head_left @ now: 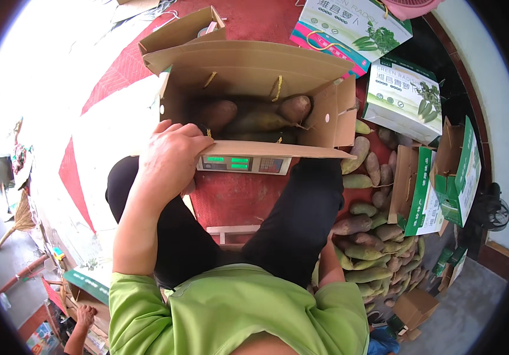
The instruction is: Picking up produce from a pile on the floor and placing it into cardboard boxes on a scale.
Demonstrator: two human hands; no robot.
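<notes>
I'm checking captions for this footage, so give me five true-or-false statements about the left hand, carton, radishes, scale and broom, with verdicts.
1. The left hand touches the open cardboard carton at its near left corner. True.
2. The cardboard carton is empty. False: radishes lie inside.
3. The digital scale shows red lit digits. False: the digital scale's digits are green.
4. A radish pile lies to the person's right. True.
5. A straw broom lies at the picture's right. False: the straw broom is at the left.
</notes>
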